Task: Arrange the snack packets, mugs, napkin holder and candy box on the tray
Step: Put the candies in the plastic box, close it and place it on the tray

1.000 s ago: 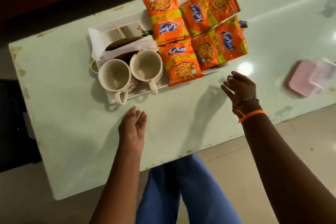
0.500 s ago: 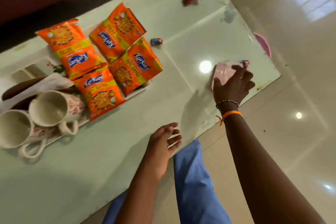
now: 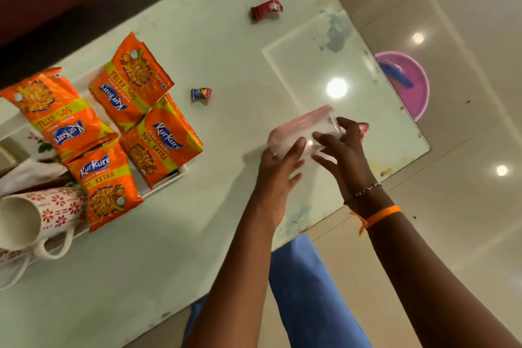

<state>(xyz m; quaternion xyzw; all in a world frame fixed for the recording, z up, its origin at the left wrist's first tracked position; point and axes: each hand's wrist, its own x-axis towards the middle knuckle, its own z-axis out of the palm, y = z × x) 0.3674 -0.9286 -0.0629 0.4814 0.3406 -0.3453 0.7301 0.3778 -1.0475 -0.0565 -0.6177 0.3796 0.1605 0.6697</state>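
Candy box (image 3: 302, 130): pink, clear lid, held just above the table (image 3: 214, 45), well right of the tray (image 3: 169, 178). Left hand (image 3: 278, 175) cups its near end; right hand (image 3: 343, 150) grips the lid side. Four snack packets (image 3: 158, 147) lie on the tray, mugs (image 3: 31, 220) at its left.

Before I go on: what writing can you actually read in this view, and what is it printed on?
"Kurkure": brand on all four orange snack packets, e.g. front packet.
"50% EXTRA": yellow band on right packet; upside down on far-left packet and back packet.
Small line under the brand: too blurred.
Red wrapper and small candy: print too small to read.
Candy box, mug: no text visible.
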